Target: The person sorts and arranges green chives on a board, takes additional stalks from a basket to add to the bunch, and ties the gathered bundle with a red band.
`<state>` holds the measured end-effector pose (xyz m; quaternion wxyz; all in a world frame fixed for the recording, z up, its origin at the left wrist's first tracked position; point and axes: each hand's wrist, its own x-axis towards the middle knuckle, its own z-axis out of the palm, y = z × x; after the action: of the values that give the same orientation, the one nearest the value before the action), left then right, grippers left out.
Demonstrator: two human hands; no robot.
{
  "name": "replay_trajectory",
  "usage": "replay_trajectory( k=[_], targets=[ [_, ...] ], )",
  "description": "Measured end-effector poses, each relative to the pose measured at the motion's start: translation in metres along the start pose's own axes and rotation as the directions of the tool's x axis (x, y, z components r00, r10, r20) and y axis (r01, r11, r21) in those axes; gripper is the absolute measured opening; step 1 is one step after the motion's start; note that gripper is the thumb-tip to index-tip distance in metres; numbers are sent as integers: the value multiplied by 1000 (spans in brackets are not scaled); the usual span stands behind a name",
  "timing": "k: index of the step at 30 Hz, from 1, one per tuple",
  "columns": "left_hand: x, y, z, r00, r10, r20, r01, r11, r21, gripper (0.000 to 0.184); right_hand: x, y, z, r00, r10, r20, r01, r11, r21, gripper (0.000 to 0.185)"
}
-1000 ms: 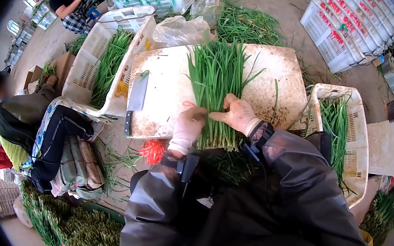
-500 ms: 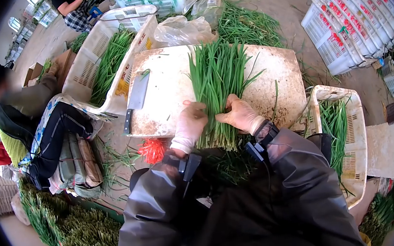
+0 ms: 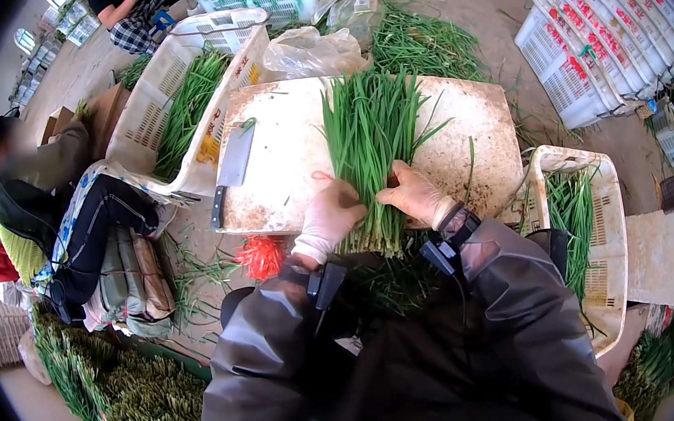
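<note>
A thick bunch of garlic chives lies on the white board, leaf tips pointing away from me and cut stems over the near edge. My left hand, in a pale glove, closes on the bunch's left side low down. A thin reddish loop shows just above its fingers. On the opposite side my right hand, also gloved, pinches the stems. A cleaver with a dark handle rests at the board's left. Red plastic strips hang in a tuft below the board's near edge.
White crates of chives stand at left and right. Beyond the board are a clear plastic bag and loose chives. Stacked crates rise at right. A co-worker sits at left; bundled chives lie lower left.
My left hand has moved slightly right, its fingers further over the stems, and the reddish loop now shows above it. My right hand has shifted slightly. The seated co-worker's arm has drawn back.
</note>
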<state>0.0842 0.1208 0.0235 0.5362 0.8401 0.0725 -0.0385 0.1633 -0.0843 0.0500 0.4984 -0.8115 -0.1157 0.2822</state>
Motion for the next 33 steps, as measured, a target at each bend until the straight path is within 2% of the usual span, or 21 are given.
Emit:
replay_trajectory(
  k=[2,5,8,11,14,17,26,29,32,33],
  targets=[
    [-1,8,-3,999,-35,33,34,999,31,21,0,1,-1,1000,7,5,-7,1000,7,46],
    [0,6,-3,996,-85,32,86,995,-42,18,6,14,1,999,-26,19,25,999,41,45],
    [0,7,0,996,-86,15,87,996,-31,36,6,9,-1,998,30,48,-28,999,-36,43],
    [-4,23,5,999,-35,-19,35,999,13,25,17,33,4,997,-27,75,20,995,93,47],
    [2,15,10,999,-13,-38,14,999,34,27,12,29,3,993,-101,57,87,973,214,42],
    [3,20,12,996,-67,-63,67,998,-9,27,-2,4,-5,996,-51,70,42,991,124,39],
    [4,18,14,994,-12,-106,18,999,50,23,-3,-2,-5,998,-5,61,-1,996,95,40],
    [-5,32,1,998,-49,27,53,985,-164,19,-1,-1,-3,999,-8,32,5,997,74,41],
    [-18,45,-25,916,-19,400,174,919,-353,14,3,6,-2,999,34,23,-37,995,96,43],
    [-24,53,-36,847,135,514,49,943,-329,11,2,5,-1,999,24,22,-26,994,104,43]
  ],
)
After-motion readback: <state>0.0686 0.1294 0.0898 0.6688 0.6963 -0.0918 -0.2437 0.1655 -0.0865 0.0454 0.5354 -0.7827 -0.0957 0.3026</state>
